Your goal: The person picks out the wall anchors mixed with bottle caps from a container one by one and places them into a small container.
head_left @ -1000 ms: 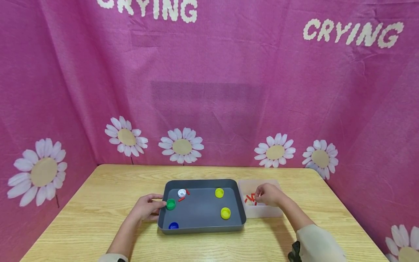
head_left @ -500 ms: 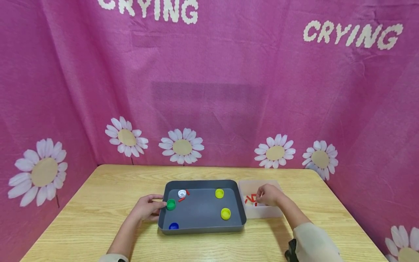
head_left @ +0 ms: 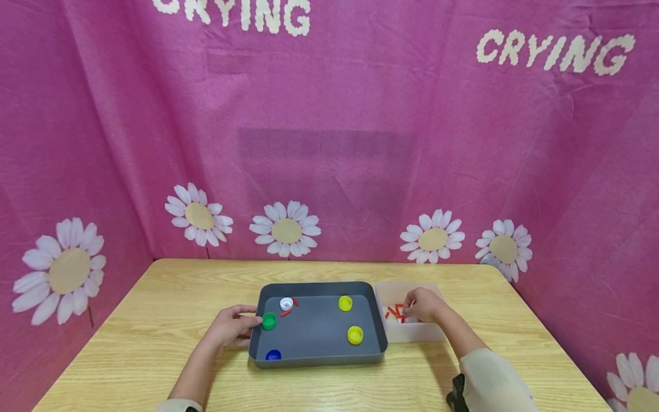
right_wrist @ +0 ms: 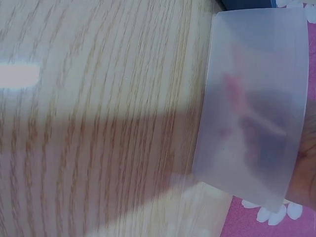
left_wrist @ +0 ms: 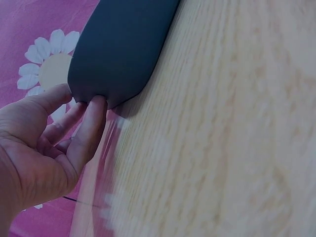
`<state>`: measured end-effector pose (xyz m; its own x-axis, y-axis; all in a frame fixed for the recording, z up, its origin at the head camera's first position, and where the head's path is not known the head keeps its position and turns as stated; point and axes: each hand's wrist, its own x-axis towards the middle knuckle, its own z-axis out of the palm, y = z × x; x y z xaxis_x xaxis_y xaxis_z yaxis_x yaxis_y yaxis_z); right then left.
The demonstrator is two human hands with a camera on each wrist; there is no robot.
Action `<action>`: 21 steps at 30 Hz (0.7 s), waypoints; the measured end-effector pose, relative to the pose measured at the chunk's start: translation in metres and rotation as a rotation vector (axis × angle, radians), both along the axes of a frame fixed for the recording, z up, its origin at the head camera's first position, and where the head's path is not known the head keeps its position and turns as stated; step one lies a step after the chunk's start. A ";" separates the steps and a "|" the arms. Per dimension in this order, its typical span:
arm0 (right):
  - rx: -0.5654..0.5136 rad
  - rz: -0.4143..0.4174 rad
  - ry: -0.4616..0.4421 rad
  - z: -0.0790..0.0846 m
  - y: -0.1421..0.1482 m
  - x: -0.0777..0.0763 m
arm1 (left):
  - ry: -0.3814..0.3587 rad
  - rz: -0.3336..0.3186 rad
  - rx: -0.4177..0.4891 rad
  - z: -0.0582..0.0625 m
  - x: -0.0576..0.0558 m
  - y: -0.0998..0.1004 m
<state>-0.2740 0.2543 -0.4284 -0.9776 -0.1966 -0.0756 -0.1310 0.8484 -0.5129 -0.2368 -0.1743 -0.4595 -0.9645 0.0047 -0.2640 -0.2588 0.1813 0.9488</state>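
In the head view my left hand (head_left: 233,327) holds the left end of the dark grey tray (head_left: 316,360), thumb at the rim. The left wrist view shows its fingers (left_wrist: 90,129) against that end of the tray (left_wrist: 116,54). My right hand (head_left: 426,305) reaches down into a translucent box (head_left: 416,333), fingertips among several small red sticks (head_left: 392,312). Its fingers are curled downward, but whether they pinch a stick is hidden. Through the cloudy wall of the box (right_wrist: 252,59) in the right wrist view, only blurred red shapes and the hand's shadow show.
Inside the tray lie a white cap (head_left: 286,304) with red sticks (head_left: 285,313) beside it, a green cap (head_left: 269,321), a blue cap (head_left: 273,355) and two yellow caps (head_left: 355,335). Tray and box stand side by side on a wooden table (head_left: 206,286), before a pink curtain (head_left: 329,171).
My right hand stays in the box, shifting only slightly right, and red sticks near its fingertips lie a little differently. My left hand and the tray look unmoved.
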 end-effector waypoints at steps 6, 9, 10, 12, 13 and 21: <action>0.034 -0.001 0.069 0.004 0.000 -0.002 | 0.002 -0.015 0.001 0.001 0.001 -0.001; 0.042 0.002 0.107 0.009 -0.001 -0.003 | 0.004 -0.019 0.005 0.001 0.000 -0.001; 0.039 0.002 0.116 0.011 -0.001 -0.003 | 0.004 -0.015 0.006 0.001 0.000 -0.001; 0.029 0.004 0.129 0.014 -0.003 -0.003 | 0.006 -0.021 0.005 0.001 0.000 -0.001; 0.021 0.003 0.135 0.016 -0.003 -0.002 | 0.006 -0.027 0.004 0.001 0.000 -0.001; -0.007 0.026 0.188 0.027 -0.017 -0.004 | 0.003 -0.014 -0.005 0.000 0.000 0.000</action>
